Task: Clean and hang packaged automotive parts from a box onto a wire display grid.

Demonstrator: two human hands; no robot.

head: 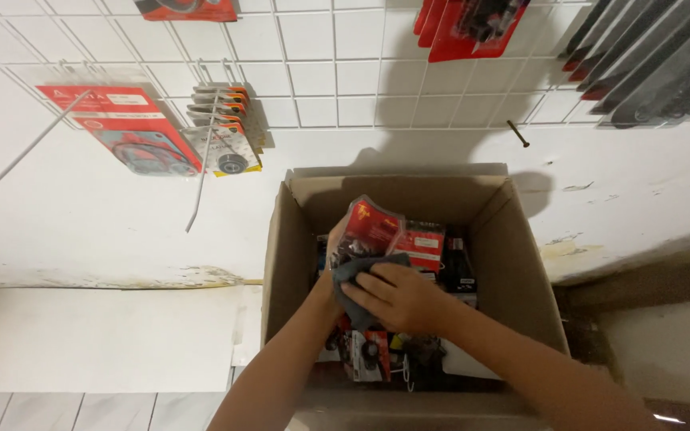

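An open cardboard box [521,263] stands against a white wall, filled with several red-and-black packaged parts. My left hand [335,243] holds a red and clear plastic packet [369,227] up over the box. My right hand [397,297] presses a dark grey cloth [353,275] against the lower part of that packet. Another red packet [421,243] lies in the box just behind it, and more packets [373,355] sit under my forearms.
A white wire grid [337,72] on the wall carries hanging red packets [133,128] at left, a stack of carded parts [225,128], and long dark items [648,56] at upper right. A white panel [105,335] lies on the floor left of the box.
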